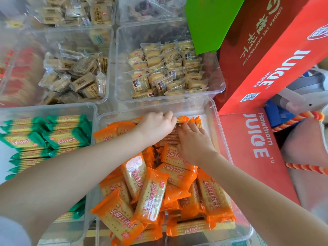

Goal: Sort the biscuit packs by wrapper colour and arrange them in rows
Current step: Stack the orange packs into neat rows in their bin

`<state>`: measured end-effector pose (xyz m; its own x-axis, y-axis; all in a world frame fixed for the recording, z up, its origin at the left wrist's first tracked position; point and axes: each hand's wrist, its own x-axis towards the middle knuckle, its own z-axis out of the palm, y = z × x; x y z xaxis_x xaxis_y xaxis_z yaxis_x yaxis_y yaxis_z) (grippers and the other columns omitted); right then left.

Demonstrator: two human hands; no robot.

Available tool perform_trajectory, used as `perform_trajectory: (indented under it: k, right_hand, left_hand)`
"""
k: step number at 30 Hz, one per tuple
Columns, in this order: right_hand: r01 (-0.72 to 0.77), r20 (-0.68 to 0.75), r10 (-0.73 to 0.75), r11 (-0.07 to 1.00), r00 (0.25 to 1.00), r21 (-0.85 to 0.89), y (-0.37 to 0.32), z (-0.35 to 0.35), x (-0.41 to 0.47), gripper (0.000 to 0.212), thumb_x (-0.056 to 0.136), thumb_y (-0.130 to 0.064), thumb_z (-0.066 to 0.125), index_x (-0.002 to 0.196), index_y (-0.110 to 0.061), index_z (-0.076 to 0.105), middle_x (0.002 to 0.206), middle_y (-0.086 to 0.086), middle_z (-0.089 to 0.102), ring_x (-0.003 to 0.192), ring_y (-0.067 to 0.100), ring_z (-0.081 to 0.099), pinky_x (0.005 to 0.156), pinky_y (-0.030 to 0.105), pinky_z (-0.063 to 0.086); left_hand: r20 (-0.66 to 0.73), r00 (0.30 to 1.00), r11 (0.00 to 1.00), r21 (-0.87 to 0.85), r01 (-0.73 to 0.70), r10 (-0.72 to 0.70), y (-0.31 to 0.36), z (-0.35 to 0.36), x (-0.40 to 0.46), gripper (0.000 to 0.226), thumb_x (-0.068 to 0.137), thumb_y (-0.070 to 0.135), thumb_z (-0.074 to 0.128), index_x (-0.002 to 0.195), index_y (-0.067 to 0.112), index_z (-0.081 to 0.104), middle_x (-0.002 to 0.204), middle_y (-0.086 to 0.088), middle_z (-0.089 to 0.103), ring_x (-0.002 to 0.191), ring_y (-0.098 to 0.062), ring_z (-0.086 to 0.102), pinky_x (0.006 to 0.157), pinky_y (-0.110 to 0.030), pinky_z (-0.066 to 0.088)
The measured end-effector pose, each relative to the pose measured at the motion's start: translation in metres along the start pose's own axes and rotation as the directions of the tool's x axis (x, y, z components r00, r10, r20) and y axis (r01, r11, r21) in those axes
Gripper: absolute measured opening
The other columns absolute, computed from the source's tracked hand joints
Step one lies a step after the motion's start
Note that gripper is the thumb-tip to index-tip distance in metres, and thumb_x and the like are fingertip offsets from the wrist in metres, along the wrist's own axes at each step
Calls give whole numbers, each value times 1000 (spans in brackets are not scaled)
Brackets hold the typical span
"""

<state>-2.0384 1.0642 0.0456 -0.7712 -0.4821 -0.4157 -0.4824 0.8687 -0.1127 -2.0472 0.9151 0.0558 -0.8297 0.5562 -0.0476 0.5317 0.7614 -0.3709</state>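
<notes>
1. Left hand, frame centre: curled, pinching glossy orange biscuit pack.
2. Right hand: flat, fingers straight, pressing upright orange row.
3. Loose orange packs heaped in clear plastic bin; green packs rowed at left.

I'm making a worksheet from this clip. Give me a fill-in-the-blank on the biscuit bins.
1. Both hands, the left hand and the right hand, work in the bin of ____ packs.
2. The bin left of it holds ____ packs.
3. The ring is on the ____ hand.
4. The red boxes read ____.

Missing words: orange; green; right; JUICE
</notes>
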Motion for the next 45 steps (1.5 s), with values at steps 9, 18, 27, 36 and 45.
perform_trajectory:
  k: [9,18,27,36,45]
  right_hand:
    - [46,141,-65,990,988,131,13,-9,-7,55,96,-48,35,143,-19,32,156,3,13,140,24,20,109,39,28]
    - [78,191,-96,992,977,98,12,-13,-14,57,93,-47,43,141,-18,33,155,1,12,137,26,22,107,40,29]
    - [96,149,-112,990,983,108,13,-8,-5,72,93,-56,34,150,-19,10,158,-2,6,145,20,2,116,39,8]
    - [153,180,-157,988,971,38,10,-4,-6,82,85,-66,42,150,-25,12,158,-1,-2,144,24,10,115,41,10]
    - [111,68,-116,992,991,64,16,-12,-39,54,83,-49,59,129,-25,45,142,7,25,126,30,32,103,40,35]
  left_hand:
    - [59,989,990,-27,-137,138,-6,10,2,22,50,-5,72,67,7,67,63,-4,54,50,-18,52,35,-21,30]
    - [255,965,983,-181,-19,66,-16,4,0,38,89,-8,38,124,1,49,102,-12,52,93,-27,52,69,-33,43]
    - [355,935,981,-184,57,12,-6,4,-3,37,98,4,32,134,4,40,114,-12,50,103,-30,52,66,-33,36]
    - [422,901,988,-152,-35,97,-14,1,-2,44,96,3,28,140,7,35,120,-10,50,109,-29,50,81,-35,41]
    - [337,906,821,-570,-19,255,3,-35,-25,31,96,36,40,113,17,58,113,1,57,101,-20,55,80,-36,49]
